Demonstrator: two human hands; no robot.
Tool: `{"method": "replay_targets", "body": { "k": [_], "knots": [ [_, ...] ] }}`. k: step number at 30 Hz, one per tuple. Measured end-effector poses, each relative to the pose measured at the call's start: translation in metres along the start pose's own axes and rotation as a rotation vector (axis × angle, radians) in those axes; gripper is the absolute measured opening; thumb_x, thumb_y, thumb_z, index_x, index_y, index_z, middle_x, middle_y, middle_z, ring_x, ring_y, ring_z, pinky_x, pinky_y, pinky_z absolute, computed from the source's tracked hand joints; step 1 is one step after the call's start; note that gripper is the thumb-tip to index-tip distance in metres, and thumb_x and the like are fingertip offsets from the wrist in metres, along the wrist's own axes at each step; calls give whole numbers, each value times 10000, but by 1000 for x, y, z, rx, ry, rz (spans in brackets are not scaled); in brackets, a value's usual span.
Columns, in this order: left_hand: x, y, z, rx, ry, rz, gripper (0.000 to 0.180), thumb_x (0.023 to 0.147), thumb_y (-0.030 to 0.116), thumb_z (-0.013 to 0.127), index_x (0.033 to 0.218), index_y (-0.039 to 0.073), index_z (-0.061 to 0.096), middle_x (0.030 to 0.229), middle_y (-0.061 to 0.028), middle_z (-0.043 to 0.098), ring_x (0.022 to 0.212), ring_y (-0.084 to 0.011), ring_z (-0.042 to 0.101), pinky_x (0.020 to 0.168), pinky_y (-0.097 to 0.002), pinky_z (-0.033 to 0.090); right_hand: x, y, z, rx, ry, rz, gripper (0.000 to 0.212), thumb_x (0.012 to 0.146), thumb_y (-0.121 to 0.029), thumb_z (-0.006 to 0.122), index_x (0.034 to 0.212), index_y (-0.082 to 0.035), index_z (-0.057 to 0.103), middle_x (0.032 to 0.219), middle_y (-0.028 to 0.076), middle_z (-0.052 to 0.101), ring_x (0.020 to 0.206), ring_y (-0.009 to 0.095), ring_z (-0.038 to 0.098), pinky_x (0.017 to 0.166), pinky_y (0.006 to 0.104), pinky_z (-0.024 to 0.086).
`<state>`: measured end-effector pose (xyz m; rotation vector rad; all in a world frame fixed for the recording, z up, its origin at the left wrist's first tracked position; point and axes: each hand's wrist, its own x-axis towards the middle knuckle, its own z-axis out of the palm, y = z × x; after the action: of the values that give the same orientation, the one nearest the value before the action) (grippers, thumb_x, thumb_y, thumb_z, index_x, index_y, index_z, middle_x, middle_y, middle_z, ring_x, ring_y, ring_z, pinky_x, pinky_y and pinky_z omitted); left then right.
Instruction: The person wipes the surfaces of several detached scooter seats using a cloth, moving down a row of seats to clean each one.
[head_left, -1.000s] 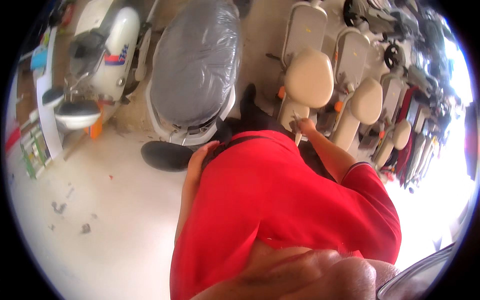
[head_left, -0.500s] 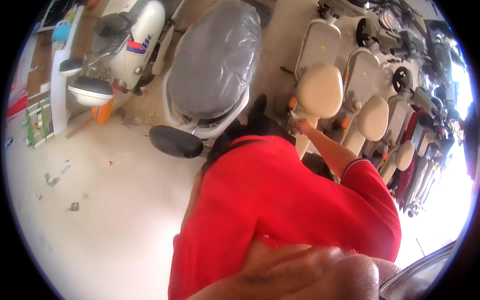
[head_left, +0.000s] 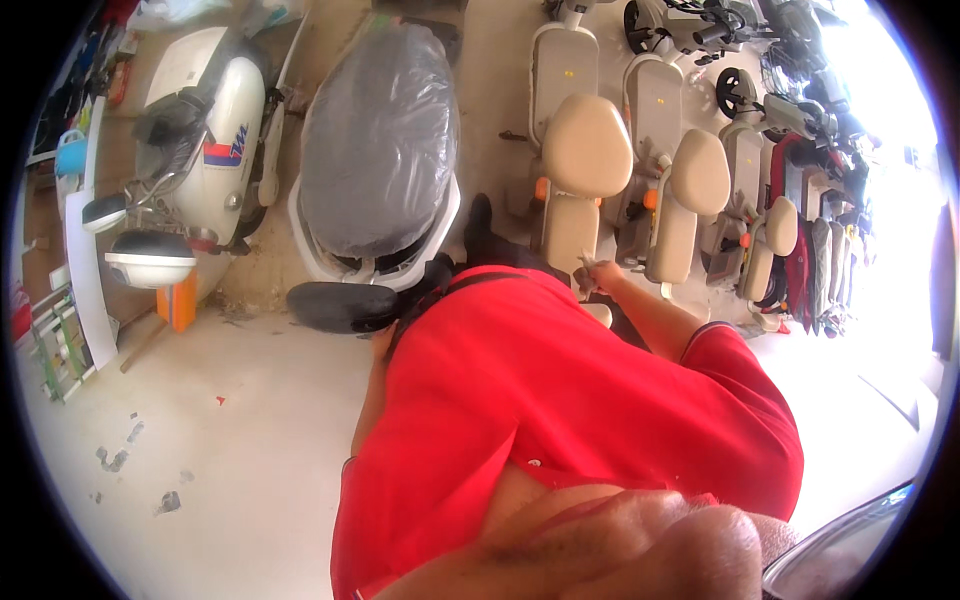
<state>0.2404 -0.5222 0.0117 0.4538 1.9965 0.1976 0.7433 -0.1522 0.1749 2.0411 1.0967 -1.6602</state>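
My right hand is closed around a small greyish thing whose kind I cannot make out. It is beside the lower beige seat of a scooter, which also has a beige backrest. Only part of my left hand shows, next to the black backrest of another scooter; its fingers are hidden. That scooter's long grey seat is wrapped in clear plastic, with a white rail around its rear.
A white scooter stands at the far left, near an orange block and a green-and-white rack. Several beige-seated scooters, including one with a backrest, line up to the right. Grey scraps lie on the pale floor.
The view has shifted, so the scooters now appear farther left. My right hand is lower beside the beige seat, still closed. A bit more of my left forearm shows.
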Motion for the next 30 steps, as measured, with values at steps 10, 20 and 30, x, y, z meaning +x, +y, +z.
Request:
{"method": "replay_targets", "body": {
  "k": [10,20,30],
  "knots": [
    [-116,79,-109,-1440,209,-332,383,937,346,444,1236,111,490,1186,-85,574,1120,-243,533,951,-384,414,-40,-56,20,-468,517,-278,465,759,-261,591,1188,-84,559,907,197,658,794,332,651,705,401,526],
    [-159,214,-208,-1474,620,-49,560,971,457,287,1283,13,423,1292,-141,498,1179,-260,489,994,-388,354,-36,-102,4,-284,460,-426,450,726,-172,542,1162,-79,608,852,165,674,810,293,658,726,360,505],
    [-159,284,-188,-914,746,184,447,967,309,398,1251,-23,494,1283,-152,498,1143,-254,492,965,-338,384,-82,-134,-13,-560,606,-416,424,709,-175,561,1116,-85,640,1027,181,643,942,309,630,830,374,489]
  ]
}}
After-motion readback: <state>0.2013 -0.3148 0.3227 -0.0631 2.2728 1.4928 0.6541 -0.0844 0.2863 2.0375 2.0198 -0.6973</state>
